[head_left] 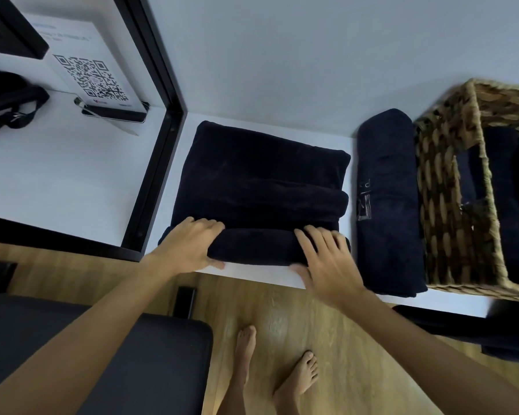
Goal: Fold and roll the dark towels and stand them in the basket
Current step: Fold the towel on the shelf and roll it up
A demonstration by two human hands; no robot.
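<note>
Two hands work one towel [261,178] on the white tabletop [270,277]. My left hand [189,247] lies over the left end of the roll [258,245] at the towel's near edge, fingers curled over the top and thumb tucked under the front, so it is clamped on the roll. My right hand [324,262] rests on the right end, fingers spread flat across the top and thumb low by the tabletop's edge; it presses rather than grips. The roll runs left to right along the near edge of the tabletop, and the rest of the towel lies flat behind it, reaching towards the wall, with a soft ridge across the middle.

Just right of it lies a second towel [387,205], already rolled, lengthwise front to back, a small label on its near left side. It touches the left wall of the wicker basket [444,205] at the right end of the tabletop. Inside the basket more dark cloth [504,211] stands upright; how many rolls, I cannot tell.

To the left, past a black frame [159,127], a QR sign [93,79] stands on a white surface beside a black bag [9,100]. Below me are the wooden floor [282,324], my bare feet [300,375] and a dark bench [132,354].
</note>
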